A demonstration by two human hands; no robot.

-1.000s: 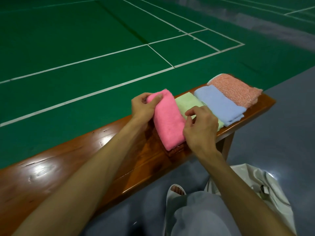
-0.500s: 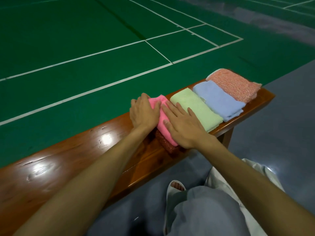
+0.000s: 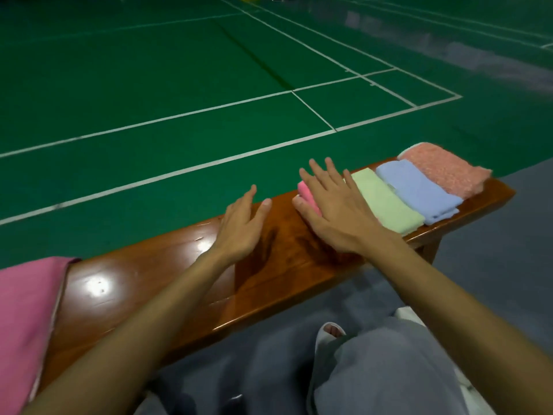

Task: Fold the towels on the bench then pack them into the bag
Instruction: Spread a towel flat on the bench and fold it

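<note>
We note a change from half a second ago: the left hand (image 3: 242, 226) has lifted off the pink towel (image 3: 308, 193) and now hovers over the bare counter (image 3: 284, 280), its grip wide, fingers straight, holding nothing. The right hand (image 3: 332, 211) stays flat on the pink towel, grip likewise wide, pressing rather than clasping. We judge this fold complete and the left hand free for the next piece.

Count: four folded towels side by side at the counter's right end, namely the pink towel, green towel (image 3: 386, 205), blue towel (image 3: 419, 193) and orange towel (image 3: 446, 169). One further pink cloth (image 3: 27, 319) lies unfolded at the left end, so folding remains unfinished. The bag is not plainly in view.
</note>
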